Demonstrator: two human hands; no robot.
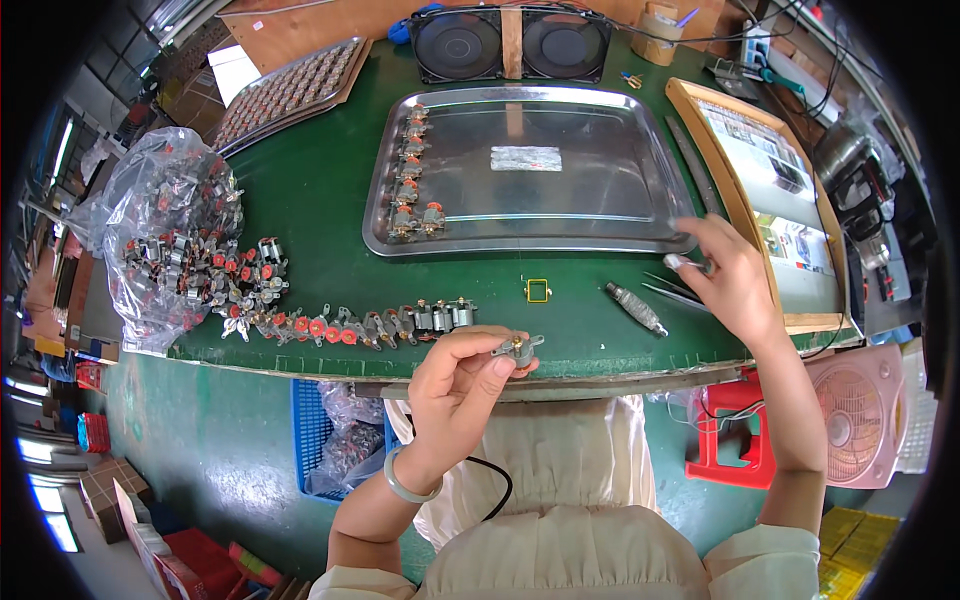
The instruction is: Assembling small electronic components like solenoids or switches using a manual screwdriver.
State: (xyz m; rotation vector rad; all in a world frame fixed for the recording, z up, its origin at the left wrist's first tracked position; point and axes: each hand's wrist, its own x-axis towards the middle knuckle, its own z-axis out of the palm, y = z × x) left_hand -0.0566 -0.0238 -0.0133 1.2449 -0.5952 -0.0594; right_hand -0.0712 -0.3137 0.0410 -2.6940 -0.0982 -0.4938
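Near the table's front edge, my left hand [455, 385] pinches a small metal electrical component [518, 349] with side lugs, a brass-coloured tip and some orange on its underside. My right hand [735, 280] is raised at the tray's lower right corner, thumb and index finger apart, with nothing visible between them. Just left of it and below lie metal tweezers [675, 290] and a grey, wrapped-looking tool [637, 308]. A small yellow square frame [538, 291] rests between my hands. Similar components form a row [345, 328] along the front edge.
A metal tray [590, 240] holds a column of components at its left. Beside a plastic bag of components [160, 210] lies a loose heap. Behind stand two black fans [510, 45] and a filled tray [290, 95]. A wood-framed board [790, 200] borders the right.
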